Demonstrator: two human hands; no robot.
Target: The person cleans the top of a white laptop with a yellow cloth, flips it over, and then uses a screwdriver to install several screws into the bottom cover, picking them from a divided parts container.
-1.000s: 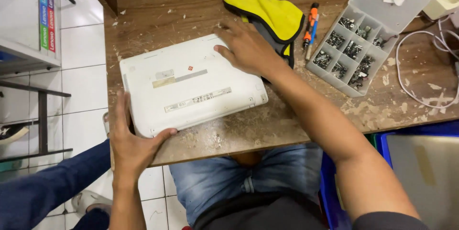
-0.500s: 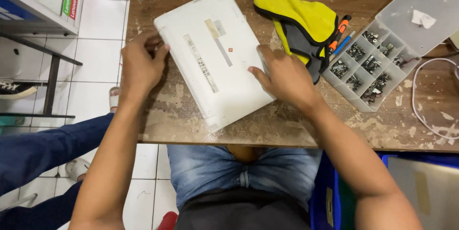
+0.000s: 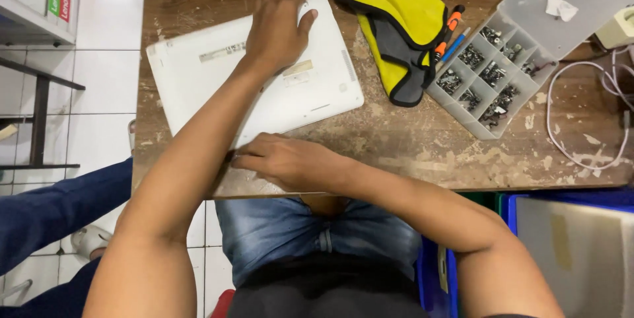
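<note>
A white laptop (image 3: 211,87) lies closed, underside up, on the worn wooden table (image 3: 422,140). My left hand (image 3: 277,31) reaches across it and rests on its far edge, fingers curled over the rim. Down at the near edge of the table, my right hand (image 3: 284,159) lies low with its fingers pressed against the laptop's near long edge. My two forearms cross over the laptop's right half and hide part of it.
A yellow and grey cloth (image 3: 396,21) lies right of the laptop, with an orange-handled screwdriver (image 3: 448,31) beside it. A clear compartment box of screws (image 3: 489,80) stands open, near a white cable (image 3: 581,126). A blue bin (image 3: 574,245) sits below right. Another person's blue sleeve (image 3: 53,212) is at left.
The laptop has been turned around on the table. My left hand moved from its left side to its far edge. My right hand shifted from its right side to its near edge.
</note>
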